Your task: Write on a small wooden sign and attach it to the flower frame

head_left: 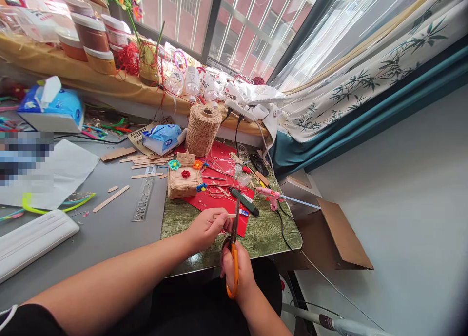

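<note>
Wooden stick, one: pinched in left hand above desk, long axis toward 3 o'clock. Scissors, orange-handled: gripped by right hand's fingers, blades toward 12, at stick's end; contact unclear.

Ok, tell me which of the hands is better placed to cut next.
Right, most likely: the right hand grips the scissors by their orange handles, while the left hand is busy holding a stick beside the blades.
</note>
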{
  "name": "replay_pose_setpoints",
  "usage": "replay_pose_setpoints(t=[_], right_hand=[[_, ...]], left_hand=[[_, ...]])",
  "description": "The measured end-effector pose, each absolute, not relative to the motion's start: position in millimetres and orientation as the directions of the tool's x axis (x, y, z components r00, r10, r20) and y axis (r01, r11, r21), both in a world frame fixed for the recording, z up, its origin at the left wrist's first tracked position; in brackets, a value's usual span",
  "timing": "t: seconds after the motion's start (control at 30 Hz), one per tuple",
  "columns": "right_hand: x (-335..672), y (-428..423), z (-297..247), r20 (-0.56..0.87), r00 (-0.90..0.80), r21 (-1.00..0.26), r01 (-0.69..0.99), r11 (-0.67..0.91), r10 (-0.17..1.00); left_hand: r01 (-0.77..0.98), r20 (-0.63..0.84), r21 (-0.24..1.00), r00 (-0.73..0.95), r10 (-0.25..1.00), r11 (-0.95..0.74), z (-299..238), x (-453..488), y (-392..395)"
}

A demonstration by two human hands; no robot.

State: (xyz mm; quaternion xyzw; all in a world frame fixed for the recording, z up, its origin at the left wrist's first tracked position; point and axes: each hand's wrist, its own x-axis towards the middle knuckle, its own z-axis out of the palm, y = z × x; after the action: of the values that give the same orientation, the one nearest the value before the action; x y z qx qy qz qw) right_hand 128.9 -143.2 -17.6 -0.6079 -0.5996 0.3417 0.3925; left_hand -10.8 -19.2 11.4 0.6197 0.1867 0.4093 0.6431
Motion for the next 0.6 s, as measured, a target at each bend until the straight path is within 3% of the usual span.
replay_pose_setpoints(t=[0.1,0.3,0.6], right_hand=[[129,-143,-23,-0.116,0.110,-0.957,0.252,-0.141,0.987],[137,-145,-21,-0.181,0.013,-0.980,0.085,-0.182,0.983],[145,-146,1,-0.065,-0.163,-0.982,0.185,-0.034,0.985]], left_hand=[[-0.290,0.269,0.951,0.596,0.756,-0.110,11,-10,-20],[-0.262,0.268,0.955,0.570,0.777,-0.137,9,-11,-17],[-0.217,0.235,0.968,0.583,0.778,-0.129,11,-14,-15]])
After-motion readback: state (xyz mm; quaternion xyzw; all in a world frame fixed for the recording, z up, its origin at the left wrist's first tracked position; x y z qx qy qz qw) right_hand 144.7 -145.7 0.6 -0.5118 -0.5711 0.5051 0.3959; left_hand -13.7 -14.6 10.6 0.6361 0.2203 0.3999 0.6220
